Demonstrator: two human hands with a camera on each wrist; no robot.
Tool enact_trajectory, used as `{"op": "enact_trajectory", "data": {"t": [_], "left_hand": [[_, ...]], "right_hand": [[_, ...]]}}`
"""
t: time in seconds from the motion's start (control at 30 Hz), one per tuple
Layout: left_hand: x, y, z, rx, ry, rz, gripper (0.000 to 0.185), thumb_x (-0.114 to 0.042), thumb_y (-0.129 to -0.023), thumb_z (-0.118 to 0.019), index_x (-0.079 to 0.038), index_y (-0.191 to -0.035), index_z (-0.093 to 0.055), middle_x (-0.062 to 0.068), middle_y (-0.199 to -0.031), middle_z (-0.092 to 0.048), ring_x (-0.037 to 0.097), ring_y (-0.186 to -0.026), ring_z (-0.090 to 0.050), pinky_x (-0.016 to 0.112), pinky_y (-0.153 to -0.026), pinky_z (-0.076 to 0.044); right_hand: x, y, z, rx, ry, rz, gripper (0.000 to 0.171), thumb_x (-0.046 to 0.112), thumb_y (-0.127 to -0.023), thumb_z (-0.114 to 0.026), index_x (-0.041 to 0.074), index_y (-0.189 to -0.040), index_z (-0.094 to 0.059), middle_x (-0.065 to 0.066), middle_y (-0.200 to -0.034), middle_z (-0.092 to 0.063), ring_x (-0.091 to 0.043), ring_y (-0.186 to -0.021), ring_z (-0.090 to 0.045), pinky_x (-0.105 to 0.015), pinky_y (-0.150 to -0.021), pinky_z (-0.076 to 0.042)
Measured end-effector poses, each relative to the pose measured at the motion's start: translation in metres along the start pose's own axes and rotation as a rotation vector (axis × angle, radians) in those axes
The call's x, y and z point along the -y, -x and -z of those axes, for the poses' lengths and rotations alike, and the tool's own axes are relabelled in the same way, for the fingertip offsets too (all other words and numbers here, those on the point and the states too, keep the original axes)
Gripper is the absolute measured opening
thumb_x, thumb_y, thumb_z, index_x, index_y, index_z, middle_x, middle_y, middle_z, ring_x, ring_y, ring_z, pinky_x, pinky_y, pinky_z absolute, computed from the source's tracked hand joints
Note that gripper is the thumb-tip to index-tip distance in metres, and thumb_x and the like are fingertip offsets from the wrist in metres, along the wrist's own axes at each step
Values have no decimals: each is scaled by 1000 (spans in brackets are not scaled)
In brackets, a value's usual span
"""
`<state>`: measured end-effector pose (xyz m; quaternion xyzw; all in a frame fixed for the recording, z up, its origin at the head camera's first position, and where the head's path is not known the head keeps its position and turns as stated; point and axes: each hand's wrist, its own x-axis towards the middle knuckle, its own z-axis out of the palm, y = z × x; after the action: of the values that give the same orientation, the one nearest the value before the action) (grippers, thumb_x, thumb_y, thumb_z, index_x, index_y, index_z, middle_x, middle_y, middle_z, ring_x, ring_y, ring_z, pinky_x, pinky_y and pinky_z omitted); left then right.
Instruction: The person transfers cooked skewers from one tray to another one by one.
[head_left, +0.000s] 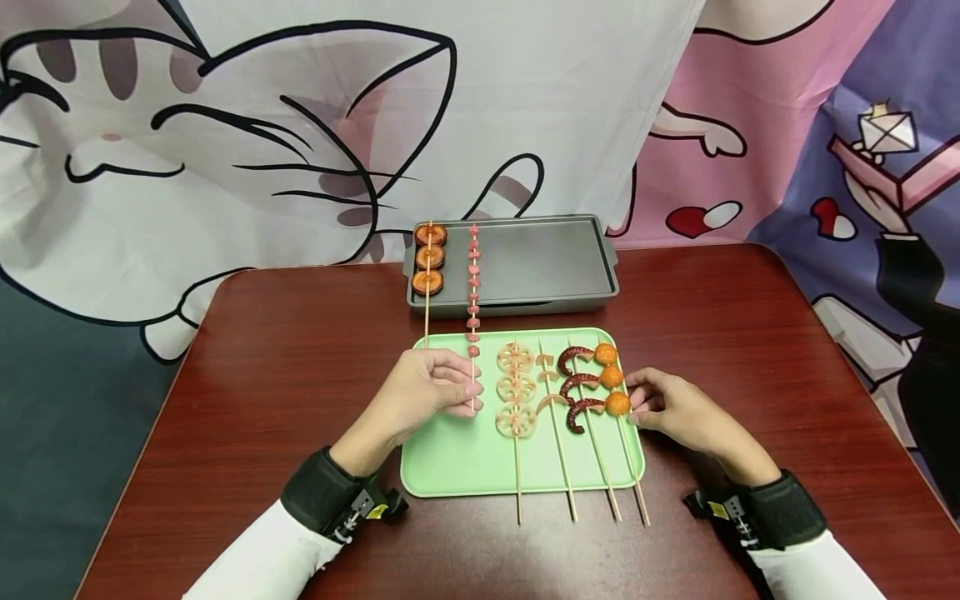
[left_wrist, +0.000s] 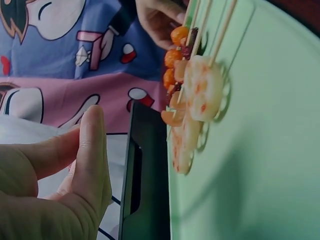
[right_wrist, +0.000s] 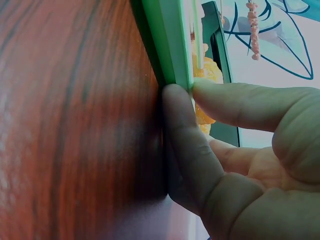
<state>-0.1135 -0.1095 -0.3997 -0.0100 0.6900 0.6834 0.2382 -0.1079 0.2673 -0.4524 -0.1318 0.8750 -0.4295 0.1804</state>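
My left hand [head_left: 444, 385] pinches the lower stick of a skewer of small pink pieces [head_left: 473, 287], raised over the left part of the green tray [head_left: 450, 467]. In the left wrist view thumb and finger meet at the tips, the stick hidden there; the right wrist view shows the pink pieces [right_wrist: 254, 32] in the air. My right hand [head_left: 671, 408] grips the tray's right rim, thumb on top and finger [right_wrist: 182, 112] beneath. Lying on the tray are a lotus root skewer [head_left: 516, 390], a skewer of thin curved slices [head_left: 551, 398], an octopus tentacle skewer [head_left: 581, 392] and an orange ball skewer [head_left: 611, 377].
Behind the green tray stands a grey baking tray [head_left: 540, 267]. At its left end lies a mushroom-like skewer [head_left: 430, 258], its stick reaching forward over the edge. The brown table [head_left: 300, 333] extends to both sides, with a cartoon-print cloth [head_left: 570, 108] hanging behind.
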Motion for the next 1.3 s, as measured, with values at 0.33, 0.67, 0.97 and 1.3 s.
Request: {"op": "enact_trajectory", "data": {"t": [0.33,0.67,0.97,1.3], "left_hand": [[4,10,-1,37,-31,-12,29,13,-90,-70,22,-115,-59,11,-82,-74,16,-71,-75,36,-71,-67],[18,25,-1,74,-97,17,25,12,-90,-70,22,-110,-59,18,-84,-72,17,-70,-75,36,-71,-67],[30,35,-6,107,-71,20,24,11,-89,-72,22,-107,-59,16,-81,-72,19,-72,-76,36,-71,-67],[31,45,-12,125,-19,75,24,8,-89,-74,18,-106,-61,17,-83,-73,24,-76,-78,40,-73,-66]], "right_hand": [[2,1,-1,-4,-5,12,37,-1,-90,-75,-9,-124,-59,-9,-96,-65,-9,-85,-61,-20,-71,-55],[3,1,-1,-3,-1,6,36,-2,-90,-74,-8,-123,-59,-10,-96,-65,-9,-84,-61,-20,-71,-55],[2,2,-1,3,-6,12,38,-2,-91,-73,-10,-125,-58,-10,-97,-65,-11,-86,-60,-20,-70,-54],[4,2,-2,-3,-25,19,38,-2,-90,-74,-9,-124,-59,-10,-97,-65,-11,-85,-60,-20,-70,-54]]}}
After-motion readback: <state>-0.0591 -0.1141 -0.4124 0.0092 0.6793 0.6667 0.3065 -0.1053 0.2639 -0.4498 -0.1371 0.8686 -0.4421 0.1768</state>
